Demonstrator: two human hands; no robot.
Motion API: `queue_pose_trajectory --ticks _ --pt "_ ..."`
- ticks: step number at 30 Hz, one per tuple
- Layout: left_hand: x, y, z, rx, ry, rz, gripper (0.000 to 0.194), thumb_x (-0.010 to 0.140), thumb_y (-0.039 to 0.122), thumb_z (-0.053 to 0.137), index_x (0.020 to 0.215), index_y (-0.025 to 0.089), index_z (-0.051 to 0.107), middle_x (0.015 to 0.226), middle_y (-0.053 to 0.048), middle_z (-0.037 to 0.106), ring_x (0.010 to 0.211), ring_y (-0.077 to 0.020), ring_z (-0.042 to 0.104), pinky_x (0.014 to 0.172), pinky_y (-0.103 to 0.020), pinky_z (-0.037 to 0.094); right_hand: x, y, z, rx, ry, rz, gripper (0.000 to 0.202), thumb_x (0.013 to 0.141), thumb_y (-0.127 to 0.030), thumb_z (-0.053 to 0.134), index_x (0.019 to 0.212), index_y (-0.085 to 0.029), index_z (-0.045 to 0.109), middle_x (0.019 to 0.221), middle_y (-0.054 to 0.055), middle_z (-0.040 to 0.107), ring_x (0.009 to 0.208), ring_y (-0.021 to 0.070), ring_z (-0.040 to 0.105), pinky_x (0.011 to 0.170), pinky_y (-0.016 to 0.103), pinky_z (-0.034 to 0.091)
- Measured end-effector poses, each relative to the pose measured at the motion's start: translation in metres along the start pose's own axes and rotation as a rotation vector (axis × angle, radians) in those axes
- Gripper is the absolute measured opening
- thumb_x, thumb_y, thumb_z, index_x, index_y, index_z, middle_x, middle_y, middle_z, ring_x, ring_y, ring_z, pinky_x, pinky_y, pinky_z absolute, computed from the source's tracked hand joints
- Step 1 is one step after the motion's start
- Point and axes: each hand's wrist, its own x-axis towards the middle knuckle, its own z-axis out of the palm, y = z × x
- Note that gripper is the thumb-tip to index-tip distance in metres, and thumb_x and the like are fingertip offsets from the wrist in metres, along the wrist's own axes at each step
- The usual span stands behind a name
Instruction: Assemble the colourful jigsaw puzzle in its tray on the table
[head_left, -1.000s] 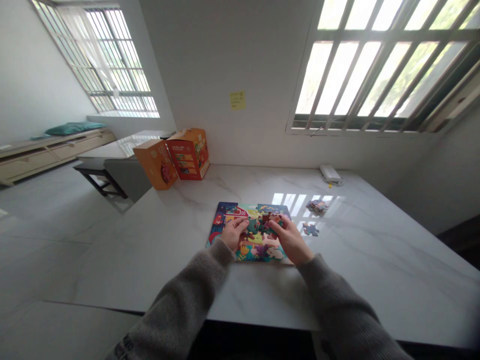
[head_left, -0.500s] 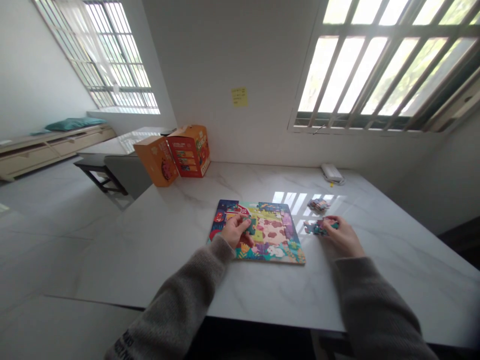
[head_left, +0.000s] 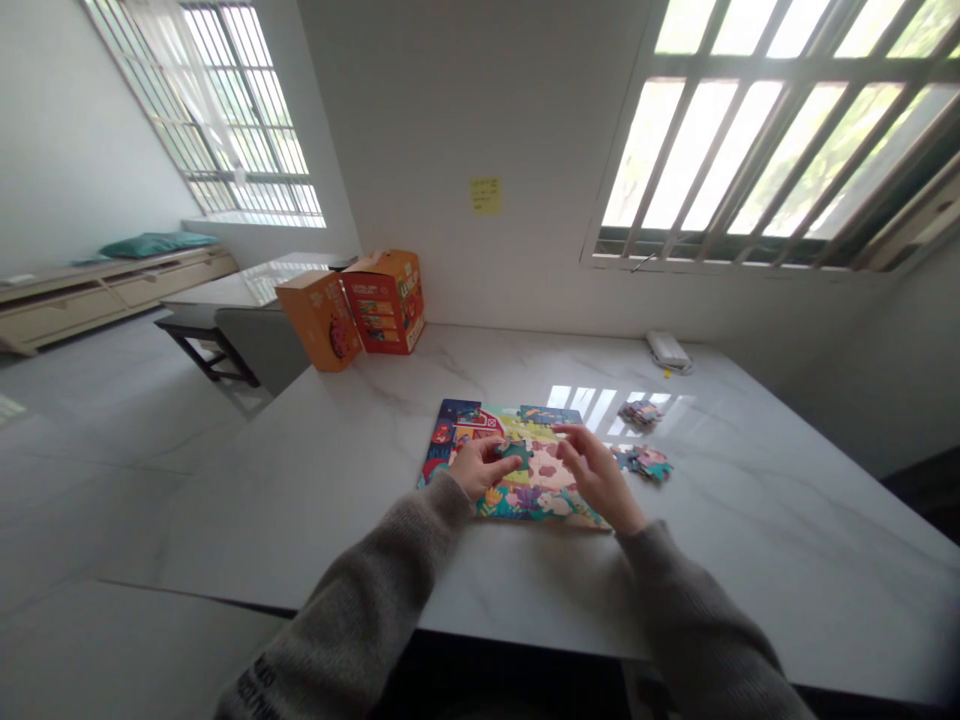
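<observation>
A farm-picture jigsaw puzzle (head_left: pixel 551 503) lies on the marble-patterned table, with a spotted cow at its middle and a red barn at upper left. Over its left half, my left hand (head_left: pixel 480 468) pinches a dark teal puzzle piece (head_left: pixel 516 456) between thumb and fingers. My right hand (head_left: pixel 598 478) hovers over the puzzle's right side, thumb and index finger apart, and I see nothing between them. It covers part of the picture there. Just right of the board lie a few loose puzzle pieces (head_left: pixel 651 463), and behind them is a small pile of pieces (head_left: pixel 641 412).
Two orange boxes, a plain-sided one (head_left: pixel 319 325) and a printed one (head_left: pixel 386 305), stand at the table's back left. A white device with a cable (head_left: pixel 667 350) lies near the wall at back right. A yellow note (head_left: pixel 485 195) sticks to the wall.
My right hand has let go of the loose pieces beside the board and moved left over the puzzle. My left hand still holds the teal piece at nearly the same spot.
</observation>
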Motion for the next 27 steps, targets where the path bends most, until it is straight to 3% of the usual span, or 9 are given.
queue_pose_trajectory --ticks 3,6,12,15,20,23,27 --pt "0.0 -0.002 -0.001 0.013 -0.029 0.004 0.051 0.06 0.054 0.086 0.08 0.011 0.066 0.061 0.003 0.056 0.052 -0.0077 0.049 0.049 -0.021 0.036 0.005 -0.019 0.032 0.134 -0.139 -0.025 0.033 0.096 -0.048 0.052 0.109 -0.02 0.062 0.07 -0.001 0.056 0.065 0.0147 0.055 0.059 0.026 0.045" --pt "0.002 -0.004 -0.002 0.021 -0.034 0.019 0.049 0.064 0.052 0.084 0.083 0.011 0.066 0.063 0.003 0.057 0.051 -0.0068 0.049 0.05 -0.021 0.038 0.01 -0.016 0.044 0.203 -0.126 -0.02 0.029 0.092 -0.047 0.059 0.097 -0.019 0.062 0.074 0.001 0.059 0.066 0.014 0.055 0.06 0.026 0.046" --pt "0.006 -0.006 -0.004 -0.025 0.093 0.047 0.047 0.069 0.051 0.078 0.091 0.013 0.059 0.064 0.004 0.057 0.047 -0.0072 0.05 0.047 -0.021 0.043 0.009 0.005 0.038 0.28 -0.019 0.065 0.033 0.089 -0.051 0.062 0.099 -0.019 0.062 0.076 0.002 0.061 0.063 0.014 0.055 0.055 0.026 0.047" --pt "0.005 -0.005 -0.004 0.013 0.058 0.06 0.045 0.07 0.047 0.079 0.09 0.014 0.057 0.062 0.005 0.056 0.048 -0.0074 0.051 0.048 -0.021 0.044 0.006 0.007 0.037 0.255 -0.031 0.054 0.033 0.089 -0.05 0.062 0.1 -0.019 0.066 0.078 0.003 0.063 0.064 0.0145 0.056 0.057 0.026 0.048" --pt "0.0 -0.003 -0.002 0.037 -0.05 0.066 0.054 0.067 0.04 0.083 0.107 0.015 0.056 0.063 0.006 0.058 0.051 -0.0085 0.056 0.053 -0.022 0.048 0.007 0.001 0.035 0.229 -0.047 0.005 0.03 0.091 -0.046 0.06 0.1 -0.019 0.068 0.084 0.005 0.065 0.071 0.0155 0.059 0.062 0.028 0.05" --pt "0.0 -0.002 -0.002 0.054 -0.07 0.048 0.046 0.069 0.043 0.081 0.096 0.015 0.056 0.063 0.003 0.063 0.051 -0.01 0.059 0.053 -0.022 0.047 0.008 -0.001 0.035 0.307 -0.043 0.038 0.033 0.09 -0.045 0.062 0.111 -0.02 0.062 0.08 0.002 0.062 0.067 0.0142 0.057 0.058 0.026 0.049" --pt "0.002 -0.004 -0.002 0.007 0.029 0.038 0.044 0.073 0.05 0.077 0.087 0.017 0.051 0.066 0.0 0.067 0.053 -0.0138 0.065 0.052 -0.023 0.048 0.009 0.002 0.036 0.354 -0.084 0.048 0.035 0.087 -0.045 0.064 0.111 -0.02 0.06 0.077 0.001 0.06 0.066 0.0146 0.058 0.058 0.027 0.05"
